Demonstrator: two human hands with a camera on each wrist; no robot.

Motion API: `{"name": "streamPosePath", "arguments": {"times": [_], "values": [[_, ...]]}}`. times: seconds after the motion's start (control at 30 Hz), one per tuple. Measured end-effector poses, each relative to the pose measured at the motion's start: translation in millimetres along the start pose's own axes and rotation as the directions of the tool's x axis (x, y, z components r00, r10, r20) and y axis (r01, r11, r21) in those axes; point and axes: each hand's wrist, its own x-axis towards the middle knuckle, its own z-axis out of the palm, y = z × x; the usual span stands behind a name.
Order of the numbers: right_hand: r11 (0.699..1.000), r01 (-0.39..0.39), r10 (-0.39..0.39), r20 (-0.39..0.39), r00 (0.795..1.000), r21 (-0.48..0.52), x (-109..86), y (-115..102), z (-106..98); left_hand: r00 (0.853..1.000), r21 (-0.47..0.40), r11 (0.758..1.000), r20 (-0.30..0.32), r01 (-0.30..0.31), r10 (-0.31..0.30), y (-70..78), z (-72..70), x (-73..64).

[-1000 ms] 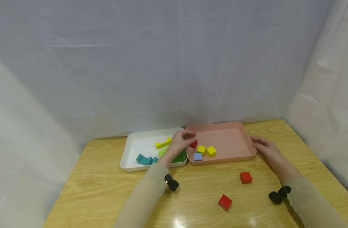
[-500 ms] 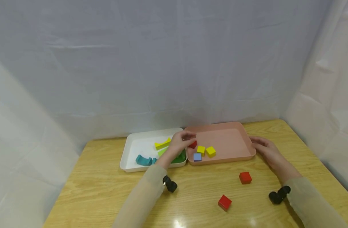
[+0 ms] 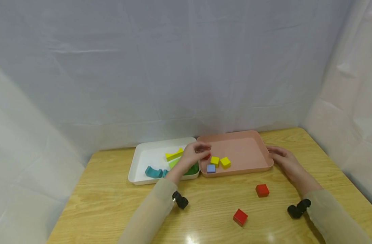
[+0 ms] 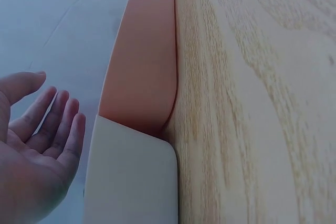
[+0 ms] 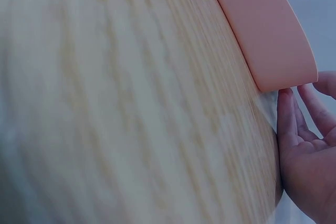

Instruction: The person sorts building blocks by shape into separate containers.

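My left hand (image 3: 190, 157) hovers where the white tray (image 3: 143, 152) meets the pink tray (image 3: 241, 134). Its fingers are loosely bent with nothing between them in the left wrist view. A red block (image 3: 207, 156) in the pink tray shows partly behind that hand's thumb. Beside it lie two yellow cubes (image 3: 225, 162) and a lilac block (image 3: 211, 168). At the pink tray's right end, my right hand (image 3: 289, 166) touches the outer wall with extended fingertips, seen also in the right wrist view at the tray's lower edge.
Two red blocks (image 3: 262, 190) lie on the wooden table (image 3: 213, 193) in front of the pink tray. The white tray holds a teal curved block (image 3: 153, 172), a yellow arched block (image 3: 173, 155) and green pieces (image 3: 192, 168), partly hidden by the left arm. White sheeting (image 3: 173, 67) hangs behind.
My left hand has shifted very slightly, and its thumb covers a little more of the red block. The right hand stays at the pink tray's end.
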Motion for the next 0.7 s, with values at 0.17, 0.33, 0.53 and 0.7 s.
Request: {"name": "streamPosePath", "arguments": {"times": [0.17, 0.33, 0.53, 0.7], "values": [[1.000, 0.000, 0.000, -0.003, 1.000, 0.009, 0.1, 0, 1, 1.000, -0.004, 1.000, 0.014, -0.019, 0.019, 1.7, 1.6, -3.3], [1.000, -0.005, 0.005, -0.001, 1.000, 0.003, -0.8, 0, 2, 0.999, 0.018, 0.999, 0.035, -0.039, 0.038, 2.3, 3.2, -7.4], [1.000, -0.004, 0.004, 0.002, 1.000, 0.009, -0.7, -1, 3, 0.997, 0.027, 0.999, 0.060, -0.045, 0.044, 3.5, 4.1, -13.7], [1.000, -0.002, 0.002, -0.009, 1.000, 0.017, -0.5, 0, 3, 0.995, 0.027, 0.998, 0.089, -0.058, 0.055, 2.5, 5.8, -19.4]]}}
